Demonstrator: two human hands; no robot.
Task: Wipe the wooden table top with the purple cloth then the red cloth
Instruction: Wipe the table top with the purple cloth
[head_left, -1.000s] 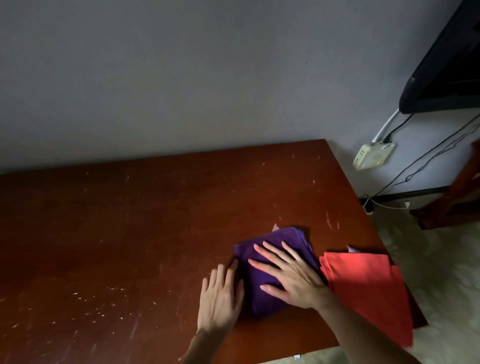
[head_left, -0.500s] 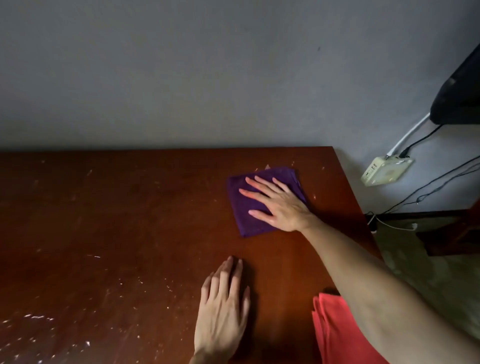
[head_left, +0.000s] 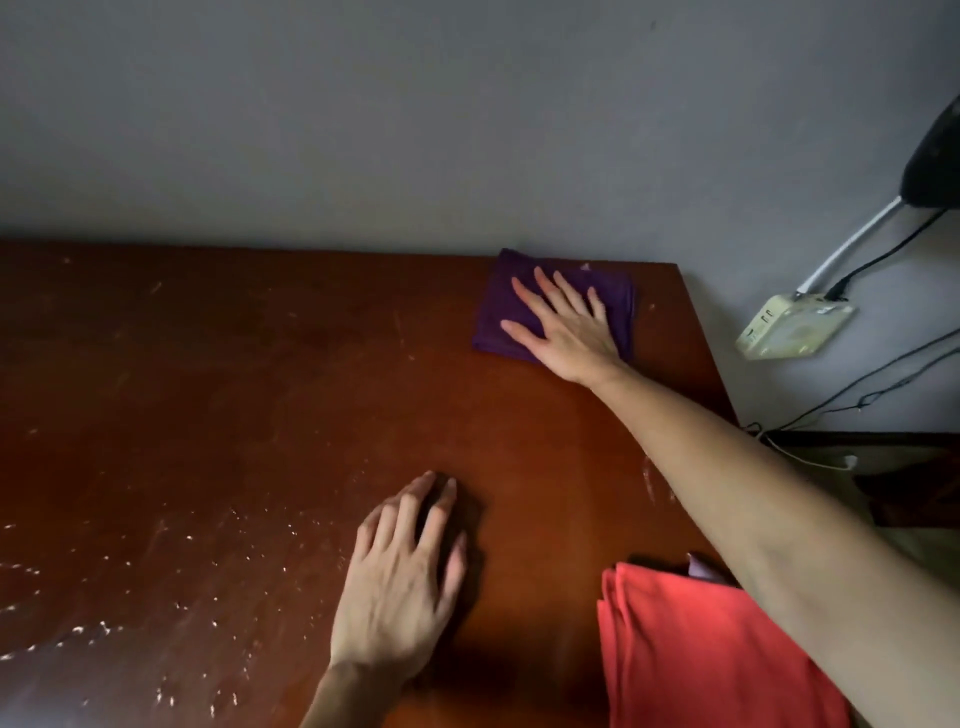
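The folded purple cloth (head_left: 501, 306) lies at the far right corner of the wooden table top (head_left: 234, 395), against the wall. My right hand (head_left: 566, 327) presses flat on it with fingers spread, arm stretched out across the table. My left hand (head_left: 400, 577) rests palm down on the bare wood near the front edge, holding nothing. The folded red cloth (head_left: 701, 654) lies at the near right edge of the table, partly hidden under my right forearm.
White specks and crumbs (head_left: 171, 597) are scattered over the left and near part of the table. A grey wall runs along the table's far edge. A white power strip (head_left: 789, 332) with cables hangs on the wall to the right, beyond the table's edge.
My right hand has pushed the purple cloth away from me, from beside the red cloth to the far right corner. My left hand has stayed near the front edge.
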